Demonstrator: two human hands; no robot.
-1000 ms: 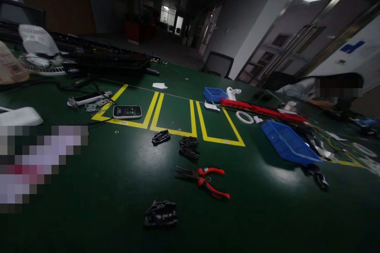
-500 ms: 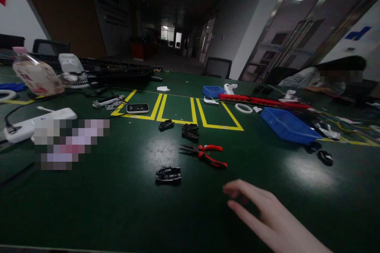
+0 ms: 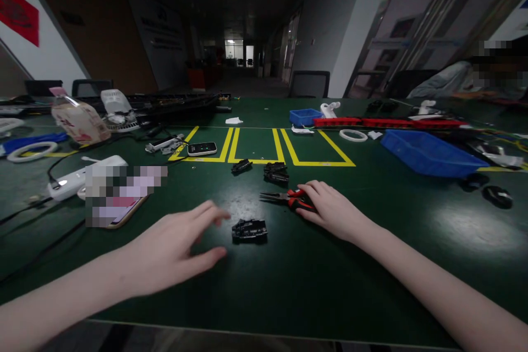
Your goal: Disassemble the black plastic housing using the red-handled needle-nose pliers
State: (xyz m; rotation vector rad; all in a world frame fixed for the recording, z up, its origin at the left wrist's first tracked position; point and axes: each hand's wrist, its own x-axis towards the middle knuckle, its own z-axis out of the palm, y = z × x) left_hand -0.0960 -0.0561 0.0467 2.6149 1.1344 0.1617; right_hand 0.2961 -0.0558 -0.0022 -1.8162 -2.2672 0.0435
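My left hand [image 3: 177,247] is open, fingers and thumb apart, just left of a black plastic part [image 3: 249,231] lying on the green table [image 3: 264,291]. No contact shows between them. Over the red handles of the needle-nose pliers [image 3: 295,199] my right hand [image 3: 330,209] is closed, fingers curled around the grips. The pliers lie low at the tabletop, slim jaws pointing left. Behind them sit a small black part [image 3: 241,166] and a cluster of similar black parts [image 3: 275,171].
Yellow tape frames [image 3: 257,161] mark the table, with a small screened device [image 3: 202,148] at the left one. A blue tray [image 3: 429,153] and a white ring [image 3: 353,136] lie right. A phone [image 3: 136,203], power strip [image 3: 88,176] and bottle [image 3: 80,118] stand left. Another person's sleeve [image 3: 443,80] shows far right.
My left hand has come into view beside the front black part. My right hand has moved forward onto the pliers' handles and closed on them. The camera view has shifted slightly.
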